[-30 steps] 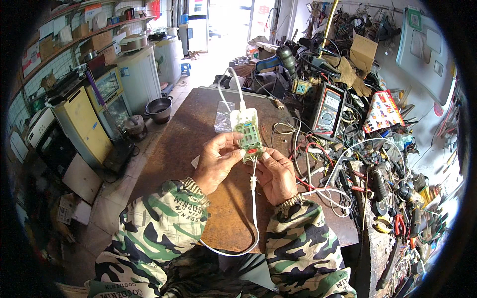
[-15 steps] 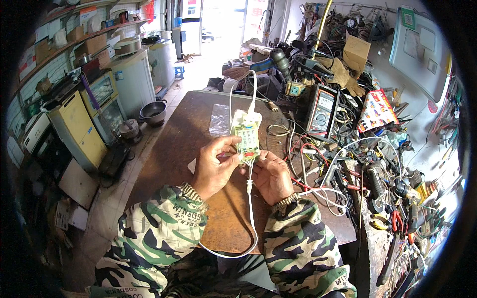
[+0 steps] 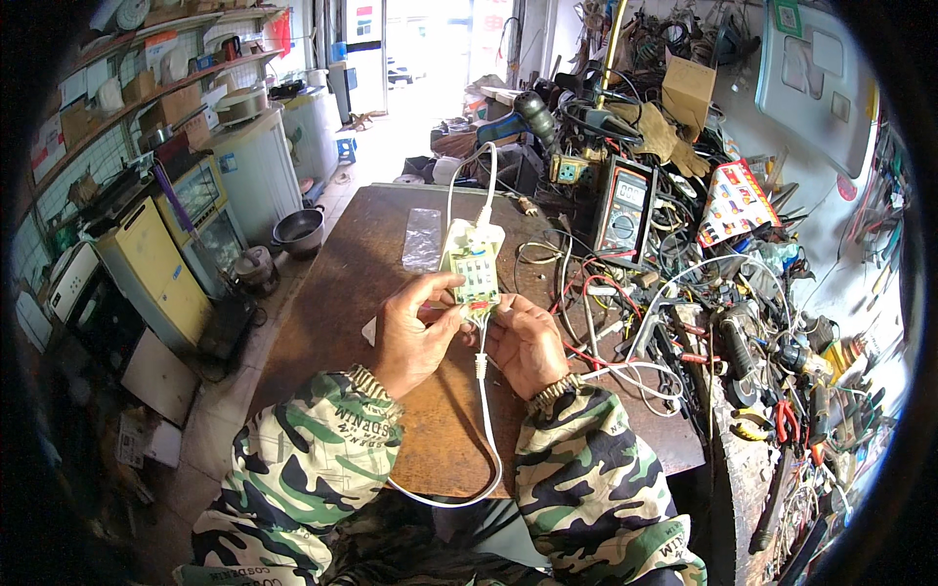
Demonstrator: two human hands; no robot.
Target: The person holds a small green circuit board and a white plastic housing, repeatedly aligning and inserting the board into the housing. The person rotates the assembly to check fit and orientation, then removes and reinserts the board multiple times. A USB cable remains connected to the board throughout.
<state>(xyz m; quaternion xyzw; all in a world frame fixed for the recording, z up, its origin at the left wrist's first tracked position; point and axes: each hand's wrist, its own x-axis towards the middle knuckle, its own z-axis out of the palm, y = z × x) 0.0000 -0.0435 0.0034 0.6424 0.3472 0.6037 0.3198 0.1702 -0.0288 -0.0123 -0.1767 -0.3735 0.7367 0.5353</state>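
Observation:
Between my hands, above the brown table, is a small circuit board in an opened pale casing. My left hand pinches the board's left edge between thumb and fingers. At its lower right corner, my right hand has its fingers closed near the wires; part of that grip is hidden. A white cable runs down from the board through a ribbed strain relief and loops toward my lap. Another white cable arches up from the casing's far end.
A clear plastic bag lies on the table beyond my left hand. On the right, a multimeter leans amid tangled leads, red-handled pliers and heaped tools. Work gloves rest on the pile. Left of the table, a dark pot stands near old appliances.
My view has shifted slightly, so the surroundings sit a little differently in the picture. Both hands keep their hold on the circuit board, with hardly any change of grip.

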